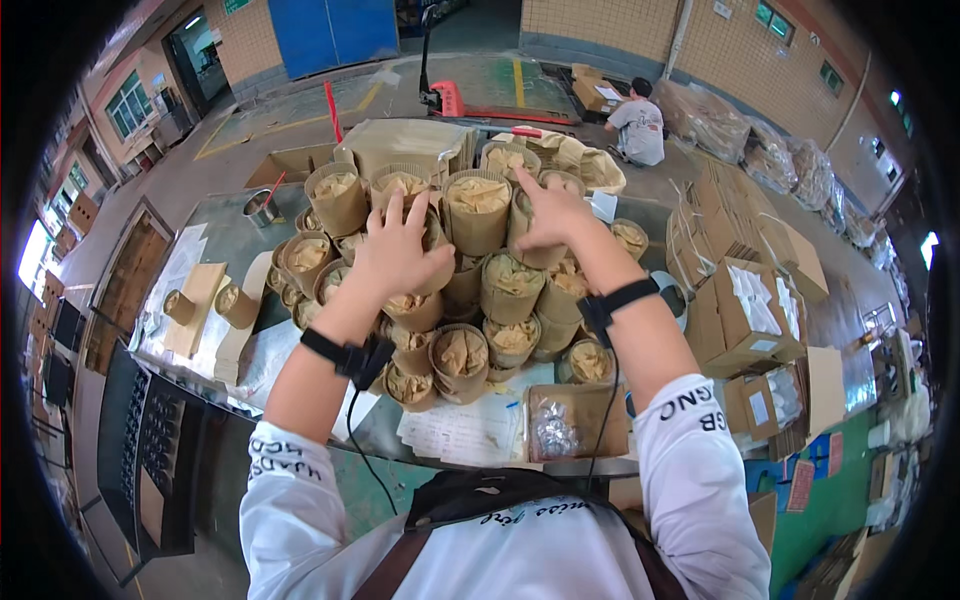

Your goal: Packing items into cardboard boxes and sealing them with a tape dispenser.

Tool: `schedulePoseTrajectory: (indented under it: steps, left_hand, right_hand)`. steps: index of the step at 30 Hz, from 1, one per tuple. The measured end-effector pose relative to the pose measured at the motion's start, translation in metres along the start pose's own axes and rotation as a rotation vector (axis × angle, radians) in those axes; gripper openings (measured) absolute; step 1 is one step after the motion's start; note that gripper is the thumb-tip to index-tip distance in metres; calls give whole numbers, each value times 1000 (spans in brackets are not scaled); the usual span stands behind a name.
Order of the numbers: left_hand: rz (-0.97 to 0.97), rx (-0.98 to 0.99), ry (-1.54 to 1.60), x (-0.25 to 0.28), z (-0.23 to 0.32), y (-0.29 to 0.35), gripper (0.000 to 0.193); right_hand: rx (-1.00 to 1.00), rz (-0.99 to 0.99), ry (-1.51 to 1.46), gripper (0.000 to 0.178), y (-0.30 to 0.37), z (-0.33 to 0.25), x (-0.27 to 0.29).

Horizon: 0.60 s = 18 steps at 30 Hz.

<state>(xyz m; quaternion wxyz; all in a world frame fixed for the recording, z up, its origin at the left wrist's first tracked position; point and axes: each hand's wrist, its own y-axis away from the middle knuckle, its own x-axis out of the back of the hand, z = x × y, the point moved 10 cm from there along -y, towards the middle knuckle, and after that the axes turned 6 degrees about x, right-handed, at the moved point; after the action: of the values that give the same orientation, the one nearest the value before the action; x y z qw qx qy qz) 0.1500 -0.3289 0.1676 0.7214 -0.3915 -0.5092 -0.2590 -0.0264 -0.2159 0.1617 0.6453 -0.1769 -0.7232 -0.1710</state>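
Many round corrugated-cardboard cylinders, stuffed with crumpled brown paper, are stacked on the metal table. My left hand is over the left of the stack, fingers spread, closest to a cylinder whose rim shows behind its fingertips. My right hand is over the right side, with fingers and thumb apart at a partly hidden cylinder; whether it touches that cylinder I cannot tell. Between the hands stands a tall cylinder. Nearer me are another cylinder and a lower one. Neither hand visibly holds anything.
Flat brown sheets are piled behind the stack. A metal cup stands at left. An open box and written papers lie near me. Cartons stand at right. Beyond, a person crouches near a pallet jack.
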Motion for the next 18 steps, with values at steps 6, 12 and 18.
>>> schedulePoseTrajectory:
  steps: [6, 12, 18]
  left_hand:
    - [-15, 32, 269, 18, -12, 33, 89]
    - [-206, 114, 365, 9, -34, -29, 109]
    - [-733, 388, 352, -13, -46, -55, 113]
  right_hand:
    - [212, 270, -65, 107, 54, -18, 36]
    - [328, -148, 116, 105, 18, -59, 11]
    - [276, 19, 41, 97, 14, -52, 10]
